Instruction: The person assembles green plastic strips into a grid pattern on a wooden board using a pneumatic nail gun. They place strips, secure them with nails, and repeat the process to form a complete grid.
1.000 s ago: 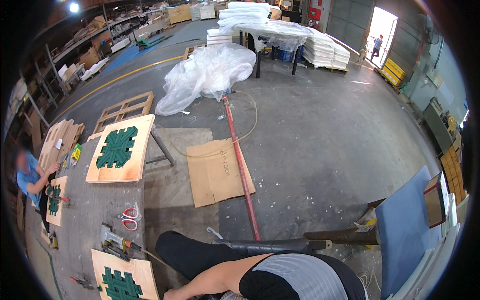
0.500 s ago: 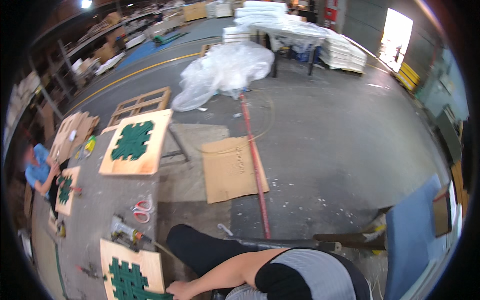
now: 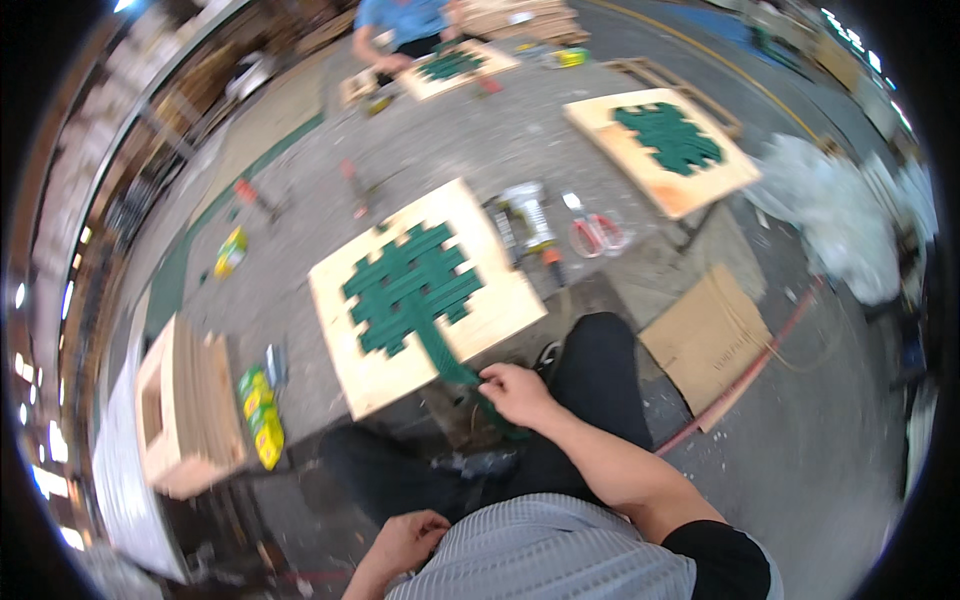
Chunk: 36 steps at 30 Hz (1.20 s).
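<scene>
In front of me a square wooden board [image 3: 505, 297] lies tilted at the table's edge. Green webbing [image 3: 410, 275] is woven across its middle, criss-cross, with stubby ends around the sides. One long webbing strap [image 3: 438, 347] runs off the near edge, and my right hand [image 3: 517, 396] pinches it there; its tail hangs below. Close to my lap and shirt, my left hand [image 3: 406, 542] has its fingers curled together, with nothing visible in them. Beyond the board lie a staple gun-like tool [image 3: 530, 215] with an orange tip and red-handled scissors [image 3: 597, 236].
A second webbed board [image 3: 660, 192] stands at the far right. Across the table a person in a blue shirt [image 3: 402, 14] works on another board [image 3: 488, 62]. Stacked wooden frames [image 3: 180, 410] and yellow-green packets [image 3: 261, 417] sit at left. Flattened cardboard [image 3: 705, 340] lies on the floor.
My view has swung left, toward the table. The right hand, earlier at the board's corner, now holds the strap off its near edge. My left hand has come into view.
</scene>
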Motion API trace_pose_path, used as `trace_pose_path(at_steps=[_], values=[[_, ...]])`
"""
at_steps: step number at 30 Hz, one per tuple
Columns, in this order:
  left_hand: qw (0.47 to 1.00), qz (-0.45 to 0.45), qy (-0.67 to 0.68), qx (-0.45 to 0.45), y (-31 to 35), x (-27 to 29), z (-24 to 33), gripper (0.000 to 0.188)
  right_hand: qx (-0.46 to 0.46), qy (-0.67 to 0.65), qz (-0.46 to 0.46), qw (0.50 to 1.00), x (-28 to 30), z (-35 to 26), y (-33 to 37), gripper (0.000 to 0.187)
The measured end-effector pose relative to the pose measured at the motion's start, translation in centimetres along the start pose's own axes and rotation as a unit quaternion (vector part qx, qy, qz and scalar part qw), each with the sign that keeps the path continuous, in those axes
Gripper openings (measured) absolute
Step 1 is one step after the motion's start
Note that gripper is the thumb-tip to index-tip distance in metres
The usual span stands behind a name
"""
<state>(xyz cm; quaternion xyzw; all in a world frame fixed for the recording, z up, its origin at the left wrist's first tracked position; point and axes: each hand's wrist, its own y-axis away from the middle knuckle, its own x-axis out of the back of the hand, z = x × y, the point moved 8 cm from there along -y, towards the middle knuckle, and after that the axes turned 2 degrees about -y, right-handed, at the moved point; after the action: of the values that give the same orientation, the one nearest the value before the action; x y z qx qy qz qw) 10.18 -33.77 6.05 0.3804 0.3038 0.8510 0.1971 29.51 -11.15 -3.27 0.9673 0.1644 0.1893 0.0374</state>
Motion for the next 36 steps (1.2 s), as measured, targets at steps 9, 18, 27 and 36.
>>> trace_pose_path(at_steps=[9,18,27,36], values=[[0.995,0.06,0.074,-0.007,2.0,-1.3,-4.1,0.02,0.008,-0.005,-0.164,0.986,-6.3,0.1,1.4,0.023],[0.985,0.076,0.137,0.065,5.5,-3.6,-6.2,0.025,-0.052,-0.081,-0.303,0.948,-9.8,-0.5,3.5,0.015],[0.936,0.24,0.244,0.082,5.8,-3.1,-5.0,0.02,0.126,-0.04,-0.564,0.815,-11.4,-11.0,9.6,0.015],[0.935,0.301,0.187,-0.021,6.8,-2.4,-3.1,0.018,0.133,0.129,-0.628,0.756,-10.2,-10.4,11.2,0.031]])
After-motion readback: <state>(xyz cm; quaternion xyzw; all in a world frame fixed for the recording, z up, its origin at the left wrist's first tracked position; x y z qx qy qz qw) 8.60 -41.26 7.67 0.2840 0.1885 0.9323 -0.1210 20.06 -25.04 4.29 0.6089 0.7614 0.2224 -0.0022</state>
